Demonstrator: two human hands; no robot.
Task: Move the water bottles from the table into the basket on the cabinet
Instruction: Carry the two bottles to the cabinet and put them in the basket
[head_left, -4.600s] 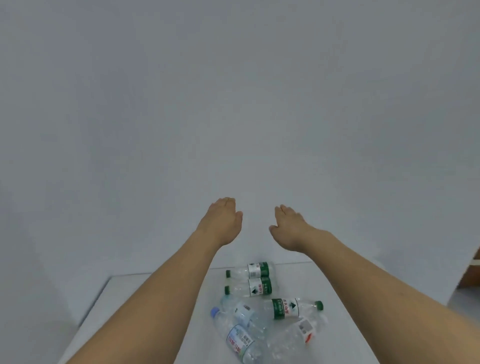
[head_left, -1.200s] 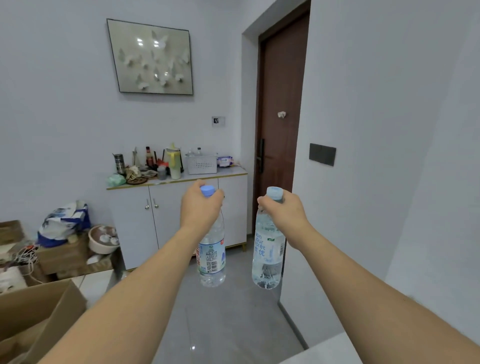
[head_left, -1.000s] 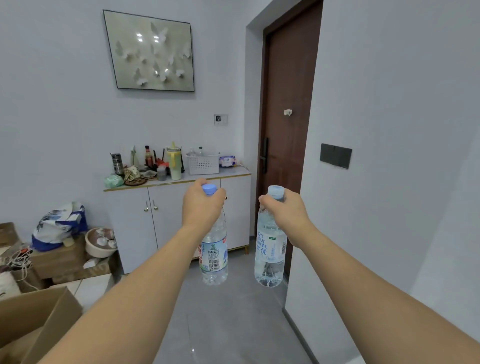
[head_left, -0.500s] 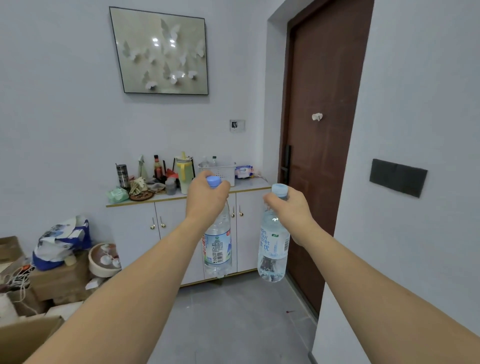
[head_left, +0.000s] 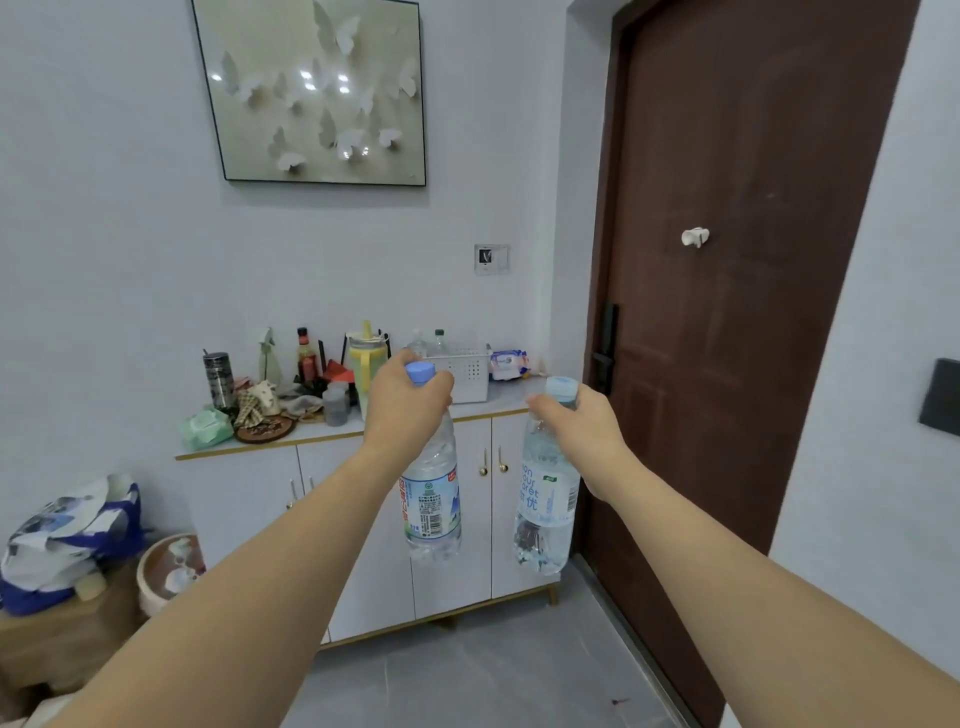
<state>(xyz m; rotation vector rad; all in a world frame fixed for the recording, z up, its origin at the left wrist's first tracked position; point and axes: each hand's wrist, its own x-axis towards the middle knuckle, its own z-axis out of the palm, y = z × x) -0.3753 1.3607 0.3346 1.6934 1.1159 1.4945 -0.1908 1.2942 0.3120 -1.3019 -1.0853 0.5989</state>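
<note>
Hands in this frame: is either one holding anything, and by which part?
Both are. The left hand grips a water bottle by its neck, under the cap; the right hand grips another bottle likewise.

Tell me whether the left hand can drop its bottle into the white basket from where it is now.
Probably not yet. The left hand grips its bottle by the neck, but the white basket sits back on the cabinet, seemingly beyond reach.
</note>
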